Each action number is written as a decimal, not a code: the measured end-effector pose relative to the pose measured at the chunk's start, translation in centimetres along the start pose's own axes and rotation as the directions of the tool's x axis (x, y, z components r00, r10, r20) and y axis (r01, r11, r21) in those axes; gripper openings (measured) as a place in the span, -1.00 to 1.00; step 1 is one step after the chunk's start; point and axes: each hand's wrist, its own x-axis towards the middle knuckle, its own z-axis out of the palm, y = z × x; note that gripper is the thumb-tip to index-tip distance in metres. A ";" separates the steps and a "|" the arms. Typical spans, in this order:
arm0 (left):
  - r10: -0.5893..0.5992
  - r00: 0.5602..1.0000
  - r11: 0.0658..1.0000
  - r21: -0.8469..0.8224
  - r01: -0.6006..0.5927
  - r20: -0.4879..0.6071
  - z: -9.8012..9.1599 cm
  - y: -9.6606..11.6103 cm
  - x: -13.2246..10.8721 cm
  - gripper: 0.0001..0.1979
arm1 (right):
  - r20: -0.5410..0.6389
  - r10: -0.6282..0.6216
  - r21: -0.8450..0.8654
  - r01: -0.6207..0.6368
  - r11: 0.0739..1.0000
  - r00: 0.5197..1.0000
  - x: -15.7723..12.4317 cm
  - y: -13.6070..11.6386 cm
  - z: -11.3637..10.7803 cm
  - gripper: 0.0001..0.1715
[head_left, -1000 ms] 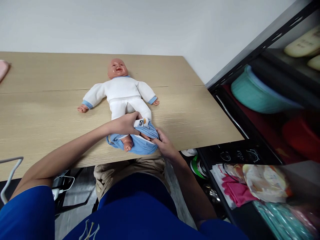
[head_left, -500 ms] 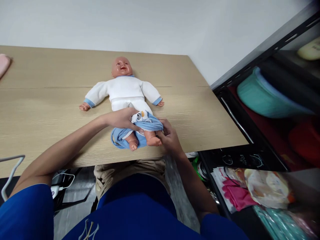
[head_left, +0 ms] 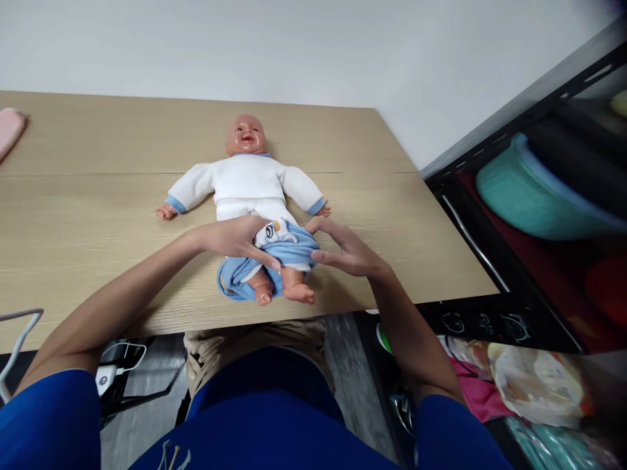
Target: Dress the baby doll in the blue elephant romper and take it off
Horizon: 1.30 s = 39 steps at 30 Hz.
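A baby doll [head_left: 249,176] lies on its back in a white top with blue cuffs and white bottoms, its bare feet toward me. Light blue pants [head_left: 289,253] with a white cartoon face are bunched around its lower legs. My left hand [head_left: 238,238] is closed on the pants over the doll's shins, thumb below the cartoon face and other fingers partly hidden by the cloth. At the right edge of the pants is my right hand [head_left: 350,251], thumb and forefinger spread apart, their tips at the fabric.
The doll lies on a wooden table [head_left: 98,143] against a white wall. A pink item [head_left: 10,130] sits at the far left. To the right, a dark shelf holds a teal basin [head_left: 543,189]. Packaged goods [head_left: 539,385] lie below, and a white cable [head_left: 22,333] hangs at left.
My right hand has moved up and outward from beside the doll's foot, its thumb and forefinger now spread. The left hand keeps its place on the pants. The view has shifted slightly.
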 end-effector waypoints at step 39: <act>-0.038 0.567 0.999 -0.026 0.029 -0.823 3.1 -9.0 -5.3 -0.74 | -0.376 -0.011 0.012 0.017 1.000 0.927 7.7 7.2 6.4 -0.65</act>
